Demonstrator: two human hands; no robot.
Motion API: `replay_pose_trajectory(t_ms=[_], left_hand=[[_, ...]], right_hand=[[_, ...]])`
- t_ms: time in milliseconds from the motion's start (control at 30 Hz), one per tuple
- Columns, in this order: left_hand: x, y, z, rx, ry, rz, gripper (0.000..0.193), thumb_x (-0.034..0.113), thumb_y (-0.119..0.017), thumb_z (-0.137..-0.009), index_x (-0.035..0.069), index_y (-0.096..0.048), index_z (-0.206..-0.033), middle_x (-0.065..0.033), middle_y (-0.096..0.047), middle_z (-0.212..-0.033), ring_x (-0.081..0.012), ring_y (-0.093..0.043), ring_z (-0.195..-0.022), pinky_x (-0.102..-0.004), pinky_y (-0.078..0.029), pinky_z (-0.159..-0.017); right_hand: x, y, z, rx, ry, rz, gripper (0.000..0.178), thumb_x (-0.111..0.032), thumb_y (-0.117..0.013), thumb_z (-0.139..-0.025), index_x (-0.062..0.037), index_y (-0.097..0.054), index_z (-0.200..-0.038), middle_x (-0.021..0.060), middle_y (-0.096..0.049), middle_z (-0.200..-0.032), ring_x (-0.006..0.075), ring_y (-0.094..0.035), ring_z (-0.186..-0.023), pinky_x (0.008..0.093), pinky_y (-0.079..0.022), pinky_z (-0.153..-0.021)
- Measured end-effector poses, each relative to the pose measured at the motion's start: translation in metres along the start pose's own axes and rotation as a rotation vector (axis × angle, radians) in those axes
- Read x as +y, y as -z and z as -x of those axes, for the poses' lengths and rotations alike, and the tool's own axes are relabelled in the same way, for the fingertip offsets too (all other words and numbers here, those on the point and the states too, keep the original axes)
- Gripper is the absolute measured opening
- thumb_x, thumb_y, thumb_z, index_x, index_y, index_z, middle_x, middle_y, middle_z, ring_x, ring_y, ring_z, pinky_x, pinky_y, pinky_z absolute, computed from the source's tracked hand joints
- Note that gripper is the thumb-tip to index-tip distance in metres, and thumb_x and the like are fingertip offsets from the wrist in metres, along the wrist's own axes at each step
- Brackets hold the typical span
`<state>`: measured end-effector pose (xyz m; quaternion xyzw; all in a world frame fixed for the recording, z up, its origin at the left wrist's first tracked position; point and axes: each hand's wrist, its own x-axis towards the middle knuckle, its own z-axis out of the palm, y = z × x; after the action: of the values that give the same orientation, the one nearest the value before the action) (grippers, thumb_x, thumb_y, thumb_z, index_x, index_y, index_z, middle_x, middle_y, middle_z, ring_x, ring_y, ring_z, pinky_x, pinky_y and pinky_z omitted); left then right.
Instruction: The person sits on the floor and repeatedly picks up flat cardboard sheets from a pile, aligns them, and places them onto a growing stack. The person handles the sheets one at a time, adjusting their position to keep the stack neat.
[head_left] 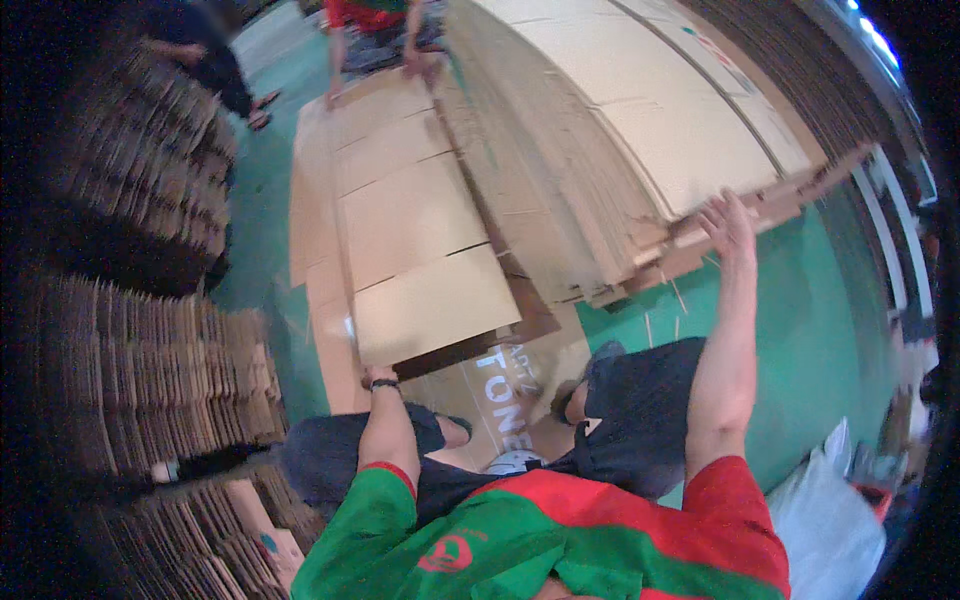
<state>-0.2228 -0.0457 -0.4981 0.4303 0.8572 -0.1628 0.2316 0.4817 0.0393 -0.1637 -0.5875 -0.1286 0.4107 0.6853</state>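
A long, creased flat cardboard sheet [420, 215] lies in the middle, its near edge in front of my knees. My left hand [378, 376] is closed at the sheet's near left corner, its fingers partly hidden by the edge. On the right, a tall stack of flat cardboard [690, 130] reaches away from me. My right hand [728, 222] rests at the near end of this stack, fingers apart on its top edge. At the far end, another person's hands [413, 62] touch or hold the sheet's far edge.
Stacked folded cardboard [165, 380] stands along the left, with more farther back. A printed cardboard piece [500, 395] lies under my feet on the green floor [790, 330]. A pale plastic bag [830, 520] sits at the lower right. A second person [215, 55] is at the far left.
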Motion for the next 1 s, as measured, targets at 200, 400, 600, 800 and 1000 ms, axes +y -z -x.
replay_pose_trajectory(t_ms=[200,400,600,800,1000], left_hand=[[0.093,0.041,0.053,0.188,0.125,1.296,0.055,0.031,-0.055,-0.092,0.006,-0.040,-0.139,-0.0133,-0.051,-0.136,-0.0279,-0.048,-0.126,-0.0403,-0.044,-0.098],[0.289,0.149,0.199,-0.160,-0.729,1.500,0.045,0.025,-0.055,-0.097,-0.004,-0.049,-0.131,-0.0164,-0.061,-0.115,-0.0222,-0.062,-0.101,-0.0323,-0.053,-0.084],[0.420,0.213,0.339,-0.572,-1.088,1.311,0.039,0.026,-0.054,-0.098,-0.004,-0.056,-0.123,-0.0152,-0.065,-0.105,-0.0192,-0.065,-0.088,-0.0295,-0.055,-0.077],[0.476,0.212,0.361,-0.596,-1.052,1.111,0.030,0.022,-0.052,-0.098,-0.006,-0.060,-0.107,-0.0128,-0.066,-0.094,-0.0171,-0.065,-0.077,-0.0290,-0.055,-0.069],[0.487,0.210,0.357,-0.727,-0.923,1.274,0.030,0.025,-0.055,-0.097,-0.004,-0.056,-0.105,-0.0128,-0.065,-0.091,-0.0188,-0.064,-0.072,-0.0291,-0.055,-0.064]], right_hand=[[0.007,-0.003,-0.006,-0.082,-0.033,0.050,0.045,-0.025,-0.053,-0.096,0.0065,-0.044,-0.126,0.0200,-0.056,-0.117,0.0293,-0.058,-0.094,0.0418,-0.057,-0.075],[0.000,-0.015,0.010,0.008,-0.057,0.081,0.036,-0.017,-0.050,-0.096,0.0096,-0.045,-0.120,0.0200,-0.055,-0.111,0.0260,-0.059,-0.080,0.0374,-0.059,-0.062],[-0.006,-0.015,0.026,-0.039,-0.101,0.059,0.030,-0.012,-0.047,-0.095,0.0100,-0.045,-0.116,0.0191,-0.054,-0.107,0.0251,-0.060,-0.076,0.0374,-0.060,-0.060],[-0.002,-0.002,0.016,-0.094,-0.186,-0.060,0.032,-0.017,-0.047,-0.097,0.0068,-0.044,-0.118,0.0157,-0.052,-0.106,0.0258,-0.058,-0.088,0.0398,-0.059,-0.071],[0.000,0.006,-0.005,-0.242,-0.292,-0.362,0.025,-0.016,-0.048,-0.096,0.0053,-0.051,-0.109,0.0111,-0.053,-0.094,0.0228,-0.059,-0.076,0.0338,-0.059,-0.063]])
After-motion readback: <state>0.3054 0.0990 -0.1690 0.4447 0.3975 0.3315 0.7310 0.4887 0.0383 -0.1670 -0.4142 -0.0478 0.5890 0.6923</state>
